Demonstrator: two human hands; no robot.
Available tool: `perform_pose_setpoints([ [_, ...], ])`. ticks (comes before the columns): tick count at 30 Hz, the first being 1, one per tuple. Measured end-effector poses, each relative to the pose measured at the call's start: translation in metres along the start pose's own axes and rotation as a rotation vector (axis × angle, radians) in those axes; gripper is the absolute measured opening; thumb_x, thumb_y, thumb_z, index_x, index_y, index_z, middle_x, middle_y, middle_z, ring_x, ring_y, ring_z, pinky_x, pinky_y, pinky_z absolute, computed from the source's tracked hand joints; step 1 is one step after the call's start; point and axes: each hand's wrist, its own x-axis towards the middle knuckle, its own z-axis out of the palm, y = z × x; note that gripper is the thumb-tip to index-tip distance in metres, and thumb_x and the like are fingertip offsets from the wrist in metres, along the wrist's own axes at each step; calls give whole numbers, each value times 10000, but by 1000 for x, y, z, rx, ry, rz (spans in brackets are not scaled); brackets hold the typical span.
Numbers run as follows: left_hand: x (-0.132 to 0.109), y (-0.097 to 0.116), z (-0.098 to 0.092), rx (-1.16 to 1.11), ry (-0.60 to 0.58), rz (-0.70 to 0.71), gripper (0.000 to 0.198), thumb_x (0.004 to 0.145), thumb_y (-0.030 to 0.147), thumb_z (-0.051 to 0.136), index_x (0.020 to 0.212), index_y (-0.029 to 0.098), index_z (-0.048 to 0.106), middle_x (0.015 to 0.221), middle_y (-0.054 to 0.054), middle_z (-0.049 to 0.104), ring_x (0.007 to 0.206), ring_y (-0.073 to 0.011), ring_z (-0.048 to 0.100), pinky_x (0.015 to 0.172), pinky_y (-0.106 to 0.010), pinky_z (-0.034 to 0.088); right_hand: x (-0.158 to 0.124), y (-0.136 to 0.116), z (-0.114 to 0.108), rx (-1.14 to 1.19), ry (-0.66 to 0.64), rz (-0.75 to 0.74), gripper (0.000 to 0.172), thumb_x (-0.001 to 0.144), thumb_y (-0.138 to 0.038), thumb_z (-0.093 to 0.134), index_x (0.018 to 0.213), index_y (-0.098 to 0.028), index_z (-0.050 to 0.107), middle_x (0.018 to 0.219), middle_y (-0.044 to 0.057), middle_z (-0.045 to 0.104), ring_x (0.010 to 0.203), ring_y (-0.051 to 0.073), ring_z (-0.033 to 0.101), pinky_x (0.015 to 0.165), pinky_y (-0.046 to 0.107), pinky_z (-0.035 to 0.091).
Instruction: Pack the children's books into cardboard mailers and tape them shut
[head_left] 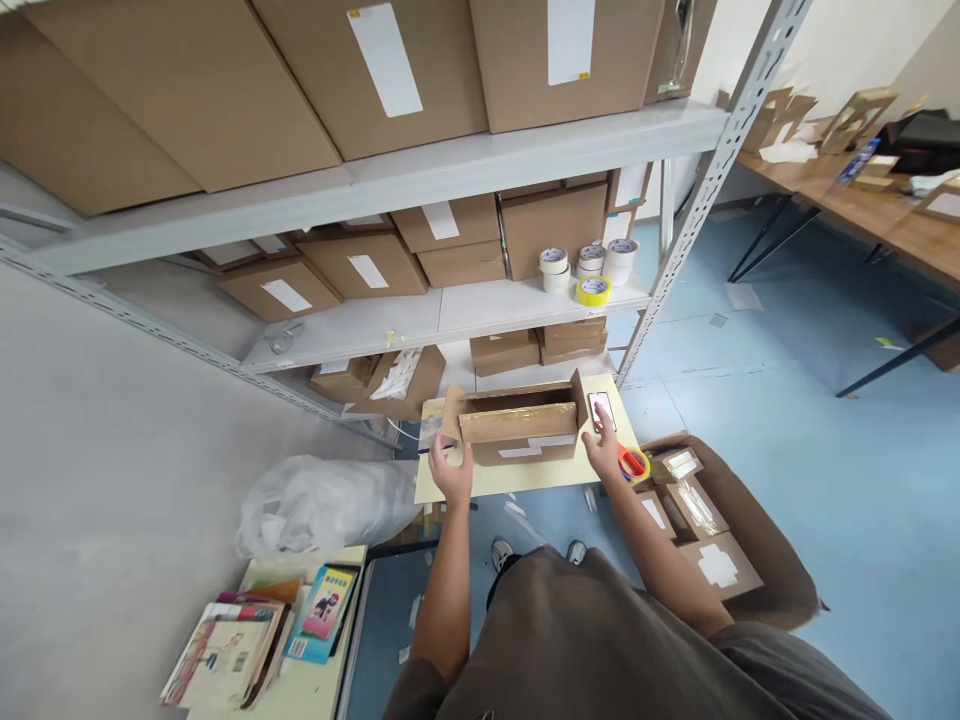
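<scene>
An open cardboard box with raised flaps stands on a small pale yellow table. Clear tape shines along its front flap, and white labels are stuck on its front. At the box's left end is my left hand, thumb and fingers apart; whether it touches the cardboard I cannot tell. My right hand is by the right end, its fingers stretched out, just below a phone with a lit screen. Close to that wrist lies an orange and yellow tape dispenser.
Metal shelving with boxes rises behind the table, and tape rolls stand on its middle shelf. A large carton of small boxes sits at right. At left are a plastic-wrapped bundle and books.
</scene>
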Motion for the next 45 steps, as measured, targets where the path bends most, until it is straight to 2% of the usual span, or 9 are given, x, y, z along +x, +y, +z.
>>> perform_pose_setpoints([
  [4,15,37,-4,176,-21,225,641,965,454,693,1539,207,551,1565,-174,531,1556,-372,365,1292,-437,317,25,-41,6,-82,-95,-228,443,994,-304,481,1402,-282,652,1463,123,642,1423,316,538,1191,515,460],
  [9,59,68,4,326,-192,261,436,888,479,783,1232,216,732,1547,-170,566,1583,-400,275,1325,-501,170,60,-55,18,-238,-213,-213,486,1018,-417,510,1457,-246,628,1459,136,645,1478,355,459,1266,584,348],
  [15,75,48,-6,295,-219,80,502,946,584,679,1269,200,686,1431,-182,654,1437,-354,510,1240,-454,327,58,-21,7,-240,-204,-42,543,1030,-522,454,1449,-226,630,1430,140,658,1432,334,514,1243,538,390],
  [21,78,27,-20,28,-261,2,554,998,675,539,1061,178,777,1398,-147,702,1378,-310,590,1200,-392,420,62,8,1,-146,-320,84,522,1053,-500,423,1473,-279,640,1529,94,609,1435,288,550,1257,461,395],
  [24,71,22,-25,-78,-343,-13,557,941,656,650,1219,188,769,1504,-139,648,1441,-323,554,1213,-416,421,74,12,-4,-201,-421,87,554,997,-503,587,1507,-291,621,1559,104,584,1486,302,511,1256,447,394],
  [28,60,18,-36,-66,-472,67,518,839,560,807,1256,253,785,1696,-94,445,1611,-345,322,1296,-435,300,96,7,-8,-388,-488,17,856,899,-416,766,1667,-305,405,1677,153,439,1578,365,382,1245,515,376],
  [33,56,15,-52,19,-569,55,784,589,471,1004,1317,312,759,1760,-83,316,1638,-384,236,1277,-444,342,125,-8,7,-567,-532,-87,984,867,-405,812,1702,-356,294,1783,152,212,1571,459,347,1215,571,363],
  [39,44,14,-37,196,-614,124,990,371,392,1074,1301,256,763,1803,-118,153,1628,-425,244,1268,-439,362,148,-17,39,-596,-538,-36,781,901,-499,787,1596,-291,496,1591,202,537,1453,443,498,1202,609,342],
  [45,24,10,-8,365,-455,161,396,597,366,1014,900,253,786,1759,-38,320,1585,-350,357,1228,-425,390,181,-26,36,-649,-418,115,733,922,-761,647,1392,-199,656,1194,196,769,1133,383,713,978,441,522],
])
